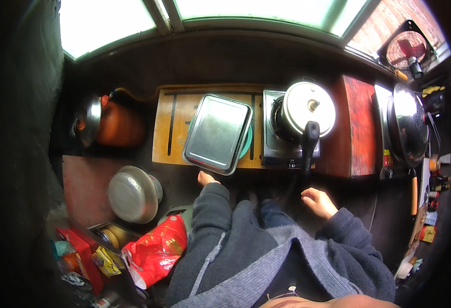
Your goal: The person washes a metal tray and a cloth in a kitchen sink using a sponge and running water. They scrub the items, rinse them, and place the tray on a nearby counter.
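My left hand [207, 178] is close to the lower edge of a rectangular metal tray [217, 133]. Its fingers are partly hidden, and I cannot tell if they touch the tray. Under the tray shows the rim of a green basin [247, 142], resting on a yellow wooden board [165, 150]. My right hand [319, 202] hangs in the air with loosely bent fingers and nothing in it. Beyond it, the black handle [309, 150] of a pressure cooker [304, 104] points towards me. The lidded cooker stands on a steel gas stove [273, 154].
Right of the stove is a reddish wooden box [362, 127], then a wok [408, 123] on another cooker. An orange gas cylinder [119, 125] stands at the left. Nearer are an upturned metal basin [131, 194] and a red plastic bag [158, 250]. Bottles [439, 183] line the right side.
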Demonstrator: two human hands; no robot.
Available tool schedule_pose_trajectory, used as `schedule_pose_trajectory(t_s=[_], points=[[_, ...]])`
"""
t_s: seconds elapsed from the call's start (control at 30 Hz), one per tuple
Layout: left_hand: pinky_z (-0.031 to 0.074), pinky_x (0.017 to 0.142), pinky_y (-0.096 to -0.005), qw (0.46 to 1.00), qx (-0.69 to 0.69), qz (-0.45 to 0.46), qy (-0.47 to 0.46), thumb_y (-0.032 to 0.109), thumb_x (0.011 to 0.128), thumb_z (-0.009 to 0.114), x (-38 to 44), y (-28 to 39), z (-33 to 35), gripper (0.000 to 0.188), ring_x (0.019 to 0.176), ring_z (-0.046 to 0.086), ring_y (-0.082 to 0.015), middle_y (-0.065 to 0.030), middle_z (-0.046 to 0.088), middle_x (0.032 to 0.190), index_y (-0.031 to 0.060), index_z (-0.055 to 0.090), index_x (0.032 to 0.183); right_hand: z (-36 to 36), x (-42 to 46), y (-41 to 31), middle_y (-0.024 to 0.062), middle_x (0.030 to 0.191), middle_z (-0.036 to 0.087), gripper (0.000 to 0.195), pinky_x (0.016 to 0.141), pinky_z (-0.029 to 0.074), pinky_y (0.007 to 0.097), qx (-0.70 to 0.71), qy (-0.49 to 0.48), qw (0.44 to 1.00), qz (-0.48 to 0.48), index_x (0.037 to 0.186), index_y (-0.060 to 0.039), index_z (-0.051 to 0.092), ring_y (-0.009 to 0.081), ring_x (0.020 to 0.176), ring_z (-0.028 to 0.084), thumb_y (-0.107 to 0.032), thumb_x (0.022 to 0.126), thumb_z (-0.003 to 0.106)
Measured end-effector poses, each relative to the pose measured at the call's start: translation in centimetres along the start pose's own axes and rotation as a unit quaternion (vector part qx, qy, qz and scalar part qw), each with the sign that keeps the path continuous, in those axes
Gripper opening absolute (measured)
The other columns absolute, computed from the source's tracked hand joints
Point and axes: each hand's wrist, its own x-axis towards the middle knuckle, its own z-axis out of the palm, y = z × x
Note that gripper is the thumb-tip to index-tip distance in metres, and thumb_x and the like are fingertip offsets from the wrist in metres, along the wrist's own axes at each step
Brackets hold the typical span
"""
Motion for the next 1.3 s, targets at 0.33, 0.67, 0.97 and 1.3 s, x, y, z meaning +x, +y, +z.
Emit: schedule_pose_trajectory(t_s=[0.33, 0.67, 0.97, 1.3], points=[[0.036, 0.071, -0.0251, 0.945, 0.056, 0.227, -0.228, 0.013, 0.084, 0.046, -18.4, 11.2, 3.6, 0.021, 0.086, 0.048, -0.0117, -0.0021, 0.052, 0.095, 0.0072, 0.047, 0.105, -3.4, -10.3, 3.1, 0.0131, 0.088, 0.059, 0.020, 0.075, 0.045, 0.0333, -0.073, 0.160, 0.975, -0.138, 0.092, -0.0014, 0.058, 0.0272, 0.083, 0.056, -0.015, 0.078, 0.055], [0.044, 0.074, -0.0243, 0.445, 0.398, 0.161, -0.786, 0.007, 0.080, 0.055, -48.5, -8.4, -0.2, 0.016, 0.082, 0.054, -0.0125, -0.0061, 0.057, 0.087, 0.0007, 0.055, 0.095, -8.2, -32.9, 20.9, 0.0124, 0.094, 0.059, 0.024, 0.077, 0.044, 0.0347, 0.031, 0.339, 0.940, -0.033, 0.094, -0.0042, 0.057, 0.0272, 0.089, 0.056, -0.022, 0.078, 0.054], [0.046, 0.066, -0.0295, 0.112, 0.183, 0.269, -0.939, 0.007, 0.075, 0.057, -80.7, -24.1, -5.7, 0.015, 0.075, 0.057, -0.0228, -0.0108, 0.059, 0.083, 0.0020, 0.057, 0.090, -11.8, -54.8, 34.9, 0.0090, 0.080, 0.060, 0.015, 0.066, 0.046, 0.0270, 0.169, 0.603, 0.777, 0.062, 0.090, 0.0001, 0.055, 0.0154, 0.075, 0.058, -0.011, 0.080, 0.055], [0.047, 0.069, -0.0277, 0.141, 0.278, 0.183, -0.933, 0.008, 0.078, 0.054, -90.8, -37.1, -2.8, 0.016, 0.078, 0.058, -0.0196, -0.0110, 0.060, 0.086, 0.0013, 0.057, 0.092, -16.4, -56.8, 44.5, 0.0075, 0.077, 0.061, 0.016, 0.065, 0.045, 0.0255, 0.238, 0.608, 0.748, 0.118, 0.090, -0.0003, 0.056, 0.0129, 0.070, 0.056, -0.012, 0.079, 0.057]])
